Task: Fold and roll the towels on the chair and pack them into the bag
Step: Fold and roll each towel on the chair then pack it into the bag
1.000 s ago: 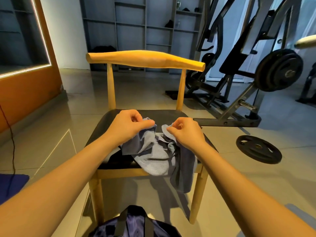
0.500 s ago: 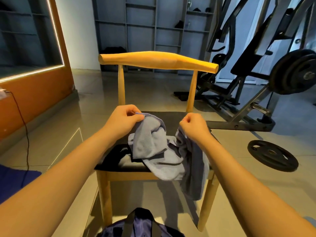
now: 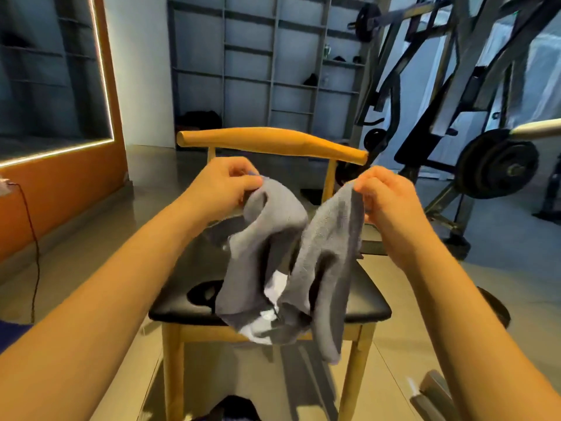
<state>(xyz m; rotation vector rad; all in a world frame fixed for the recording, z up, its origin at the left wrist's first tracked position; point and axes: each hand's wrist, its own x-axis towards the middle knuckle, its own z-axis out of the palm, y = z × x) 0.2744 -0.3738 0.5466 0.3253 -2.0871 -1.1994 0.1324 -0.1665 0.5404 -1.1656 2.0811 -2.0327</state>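
Filling the right side of the view, a black steel weight machine [image 3: 449,86] stands on the tiled floor, a stack of black weight plates [image 3: 498,164] loaded on its bar. Behind it a grey shelving unit [image 3: 261,65] covers the back wall, and an orange panel with a lit strip [image 3: 100,71] runs along the left.

In the middle stands the wooden chair [image 3: 273,144], its curved backrest rail facing the camera's far side and its black padded seat [image 3: 367,302] glossy under the light. At the bottom edge a dark shape [image 3: 233,410] shows on the floor in front of the chair; too little of it is visible to name it.

A grey towel [image 3: 273,247] hangs above the seat, lifted by two upper corners so that it sags in a deep fold between them. Its lower end drapes over the front edge of the seat, just beside a patch of white cloth [image 3: 267,322] that lies there under it.

The left hand [image 3: 221,185] pinches one top corner of the towel between thumb and fingers. The right hand [image 3: 385,192] is closed on the other top corner, its fingers curled over the edge. Both hands are raised in front of the backrest, apart from each other.
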